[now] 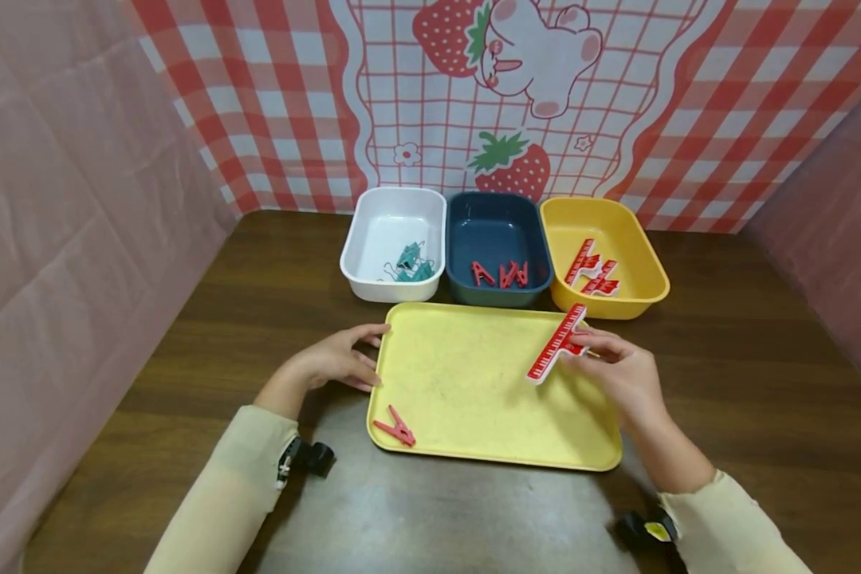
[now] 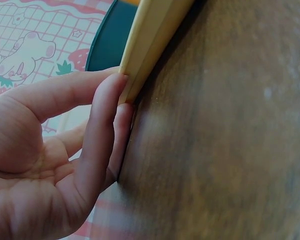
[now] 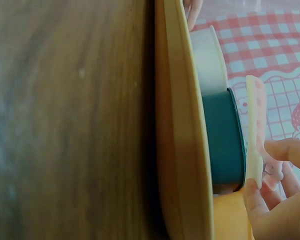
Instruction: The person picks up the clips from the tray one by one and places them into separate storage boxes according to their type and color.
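In the head view my right hand (image 1: 627,375) pinches a red and white clip with a piano-key pattern (image 1: 556,344), above the right part of the yellow tray (image 1: 466,375). The right wrist view shows this clip (image 3: 256,130) edge-on between thumb and fingers. My left hand (image 1: 340,359) touches the tray's left edge with its fingertips. Up close in the left wrist view, the fingers of that hand (image 2: 65,130) meet the tray's side (image 2: 150,45). A small red clothespin (image 1: 396,427) lies at the tray's near left corner.
Behind the tray stand three bins side by side: a white bin (image 1: 356,259) with teal binder clips (image 1: 412,267), a dark blue bin (image 1: 498,296) with several red clothespins (image 1: 508,276), and a yellow bin (image 1: 646,279) with piano-key clips (image 1: 591,267). A checked cloth (image 1: 273,104) hangs behind.
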